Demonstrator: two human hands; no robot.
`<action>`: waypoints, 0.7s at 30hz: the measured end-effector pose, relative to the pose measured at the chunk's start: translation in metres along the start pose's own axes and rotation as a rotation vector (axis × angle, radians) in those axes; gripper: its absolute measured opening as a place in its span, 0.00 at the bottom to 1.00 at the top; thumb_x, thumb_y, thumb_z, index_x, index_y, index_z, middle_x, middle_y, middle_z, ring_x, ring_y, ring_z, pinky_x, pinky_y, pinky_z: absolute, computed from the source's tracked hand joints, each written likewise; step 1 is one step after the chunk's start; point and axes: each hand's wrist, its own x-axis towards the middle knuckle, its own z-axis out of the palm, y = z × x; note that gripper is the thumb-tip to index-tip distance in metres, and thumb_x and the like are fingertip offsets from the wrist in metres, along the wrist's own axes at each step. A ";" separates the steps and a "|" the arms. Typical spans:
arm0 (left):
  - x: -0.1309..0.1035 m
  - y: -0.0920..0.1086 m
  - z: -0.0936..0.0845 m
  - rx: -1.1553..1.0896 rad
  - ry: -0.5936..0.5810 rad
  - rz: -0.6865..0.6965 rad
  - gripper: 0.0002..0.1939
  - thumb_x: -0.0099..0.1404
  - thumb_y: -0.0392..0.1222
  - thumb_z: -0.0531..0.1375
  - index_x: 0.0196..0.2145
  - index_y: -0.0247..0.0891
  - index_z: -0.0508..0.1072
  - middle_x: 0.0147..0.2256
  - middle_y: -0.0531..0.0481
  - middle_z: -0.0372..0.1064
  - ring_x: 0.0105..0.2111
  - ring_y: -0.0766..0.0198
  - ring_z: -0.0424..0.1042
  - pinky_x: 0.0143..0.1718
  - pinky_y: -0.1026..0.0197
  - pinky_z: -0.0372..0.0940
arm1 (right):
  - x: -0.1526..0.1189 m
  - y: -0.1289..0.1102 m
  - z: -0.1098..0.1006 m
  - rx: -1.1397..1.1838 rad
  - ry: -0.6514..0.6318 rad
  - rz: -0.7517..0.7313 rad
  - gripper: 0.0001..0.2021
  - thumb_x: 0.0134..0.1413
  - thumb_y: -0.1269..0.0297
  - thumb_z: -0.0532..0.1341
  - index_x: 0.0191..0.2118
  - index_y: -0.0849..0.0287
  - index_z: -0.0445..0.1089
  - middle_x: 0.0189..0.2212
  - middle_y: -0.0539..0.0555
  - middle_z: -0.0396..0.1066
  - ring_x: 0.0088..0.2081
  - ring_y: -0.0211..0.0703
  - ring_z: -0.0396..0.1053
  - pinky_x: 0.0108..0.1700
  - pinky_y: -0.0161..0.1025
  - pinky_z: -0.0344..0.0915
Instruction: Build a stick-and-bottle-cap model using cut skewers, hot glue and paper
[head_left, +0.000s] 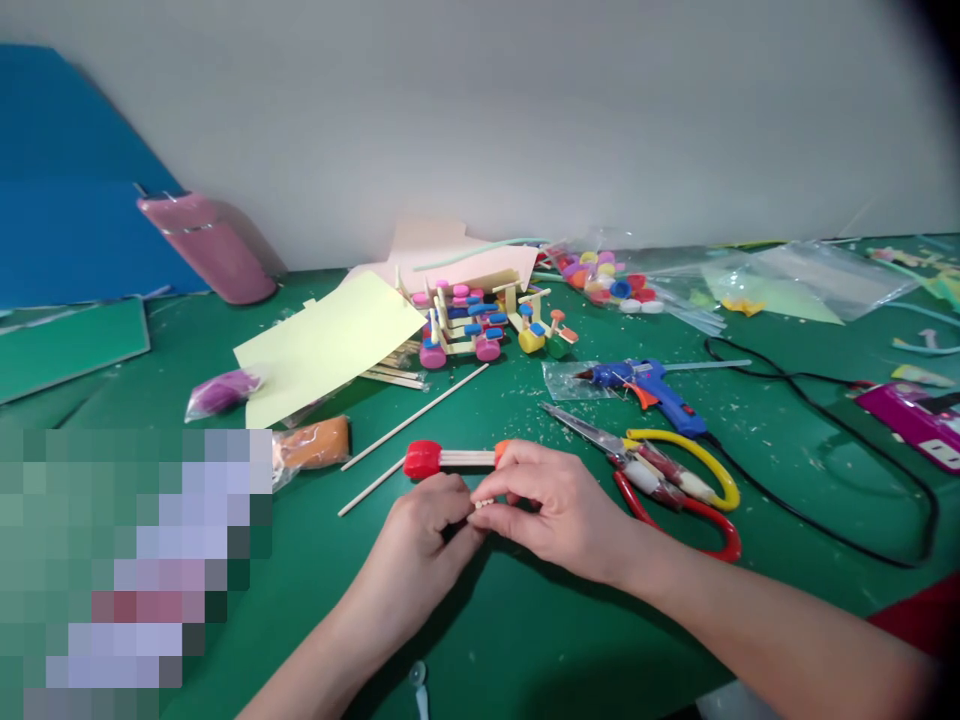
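Over green table (592, 640) | left hand (431, 530), right hand (559, 510) both pinching small pale sticks (485, 504) | scissors (645, 470) nearby

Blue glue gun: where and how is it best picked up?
By the handle, probably with the right hand from above and the near right. The gun lies on its side, handle slanting toward the viewer, nozzle pointing left, away from that grip.

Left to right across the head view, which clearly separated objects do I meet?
Pink bottle → wrapped orange packet → red end piece on the pale sticks → blue glue gun → purple object at the right edge.
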 end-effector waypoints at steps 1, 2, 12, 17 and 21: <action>0.000 0.000 0.000 -0.001 -0.005 -0.003 0.15 0.60 0.37 0.51 0.17 0.35 0.66 0.21 0.52 0.61 0.24 0.66 0.62 0.26 0.65 0.58 | 0.001 -0.001 -0.001 -0.017 -0.015 0.005 0.03 0.52 0.67 0.60 0.32 0.58 0.72 0.28 0.50 0.66 0.32 0.37 0.65 0.34 0.33 0.62; 0.000 0.000 -0.001 -0.002 -0.008 -0.007 0.15 0.61 0.38 0.51 0.18 0.35 0.66 0.22 0.51 0.61 0.24 0.66 0.62 0.26 0.65 0.58 | 0.003 -0.002 -0.001 -0.032 -0.030 0.010 0.04 0.52 0.67 0.60 0.32 0.58 0.72 0.27 0.50 0.66 0.31 0.37 0.65 0.33 0.32 0.61; 0.000 -0.001 -0.015 -0.114 -0.089 -0.052 0.12 0.61 0.40 0.52 0.27 0.36 0.73 0.25 0.52 0.68 0.26 0.66 0.66 0.28 0.66 0.60 | 0.003 0.002 0.001 0.010 0.008 0.067 0.03 0.51 0.66 0.61 0.32 0.59 0.72 0.24 0.48 0.64 0.26 0.34 0.63 0.28 0.31 0.59; 0.000 -0.003 -0.012 -0.115 -0.068 -0.019 0.13 0.62 0.40 0.52 0.25 0.35 0.73 0.23 0.52 0.66 0.24 0.68 0.64 0.26 0.67 0.58 | 0.002 0.003 0.000 0.023 -0.003 0.095 0.05 0.51 0.65 0.62 0.32 0.60 0.72 0.26 0.49 0.64 0.25 0.33 0.63 0.26 0.30 0.59; 0.000 0.000 -0.011 -0.084 -0.034 -0.020 0.12 0.61 0.39 0.52 0.24 0.35 0.73 0.22 0.53 0.65 0.23 0.68 0.63 0.25 0.67 0.58 | 0.002 0.003 -0.001 -0.002 0.004 0.085 0.05 0.51 0.64 0.61 0.33 0.59 0.73 0.25 0.49 0.64 0.26 0.33 0.63 0.26 0.30 0.59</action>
